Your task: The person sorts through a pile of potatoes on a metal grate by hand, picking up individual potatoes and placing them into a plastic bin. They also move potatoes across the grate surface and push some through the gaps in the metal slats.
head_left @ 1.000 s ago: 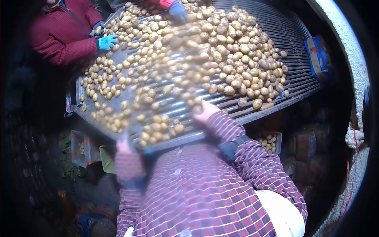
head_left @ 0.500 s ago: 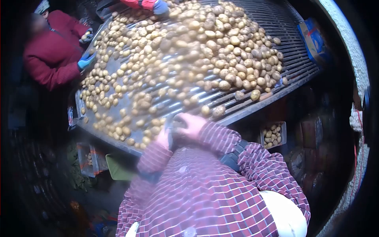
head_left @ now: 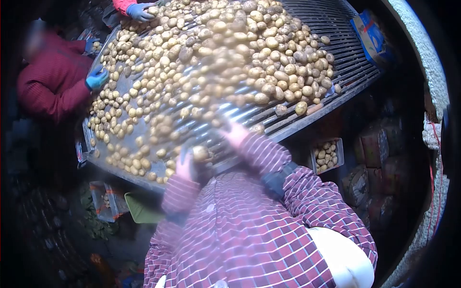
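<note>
While the left hand point(head_left: 184, 166) is the nearer, one pale potato point(head_left: 200, 153), roundish with no clear long axis, lies just right of its fingers, near edge of slatted rack point(head_left: 336, 29); left grip and blurred right hand's point(head_left: 234, 135) finger spread: cannot tell.

right fingers point(head_left: 229, 128) and central potatoes point(head_left: 218, 76) blurred

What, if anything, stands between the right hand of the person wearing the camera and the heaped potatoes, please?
Nothing visible does: the right hand is over the slatted table, and only its bars show between the hand and the heaped potatoes. The hand is blurred, so I cannot tell whether it touches anything.
</note>
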Demonstrator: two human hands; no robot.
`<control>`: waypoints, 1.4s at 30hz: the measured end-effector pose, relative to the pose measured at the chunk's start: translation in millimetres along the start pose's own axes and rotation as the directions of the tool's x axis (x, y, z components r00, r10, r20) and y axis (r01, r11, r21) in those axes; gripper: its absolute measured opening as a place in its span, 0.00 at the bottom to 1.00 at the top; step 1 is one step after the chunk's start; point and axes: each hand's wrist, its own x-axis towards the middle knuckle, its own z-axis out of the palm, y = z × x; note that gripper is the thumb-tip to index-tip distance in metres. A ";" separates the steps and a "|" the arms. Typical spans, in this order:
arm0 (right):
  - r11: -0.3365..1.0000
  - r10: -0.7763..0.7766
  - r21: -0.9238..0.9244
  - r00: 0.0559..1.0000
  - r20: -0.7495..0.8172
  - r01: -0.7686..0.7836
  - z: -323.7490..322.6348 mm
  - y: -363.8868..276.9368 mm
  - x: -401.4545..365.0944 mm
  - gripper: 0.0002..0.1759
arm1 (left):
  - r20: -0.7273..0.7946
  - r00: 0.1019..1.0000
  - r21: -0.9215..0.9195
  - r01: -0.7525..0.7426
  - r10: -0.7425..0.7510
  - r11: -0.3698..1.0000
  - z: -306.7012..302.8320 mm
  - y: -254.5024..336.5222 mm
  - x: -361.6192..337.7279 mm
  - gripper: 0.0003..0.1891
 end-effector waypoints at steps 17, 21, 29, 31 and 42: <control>0.892 -0.162 -0.452 0.939 -0.303 0.009 -109.8 3.4 17.7 0.27 | 0.385 0.897 -0.064 0.259 -0.216 0.964 24.4 -6.4 5.5 0.26; 0.393 -0.239 -0.900 0.924 -0.299 -0.189 -131.9 69.7 69.7 0.28 | 0.284 0.931 -0.285 0.311 -0.231 0.907 1.9 -9.7 -4.6 0.29; 0.870 0.068 -0.450 0.952 -0.297 -0.203 -112.2 43.9 59.1 0.33 | 0.266 0.963 -0.360 0.127 -0.028 0.924 -2.1 9.9 -21.6 0.24; 0.988 0.048 0.149 0.998 -0.033 -0.042 -87.4 65.0 66.4 0.28 | 0.242 0.968 -0.277 0.131 -0.063 0.952 -6.3 14.3 -23.4 0.38; 0.823 -0.382 -0.287 0.851 0.359 0.490 56.2 -61.5 -2.5 0.25 | 0.101 0.950 -0.363 -0.243 0.297 0.900 -90.5 -54.3 -7.2 0.20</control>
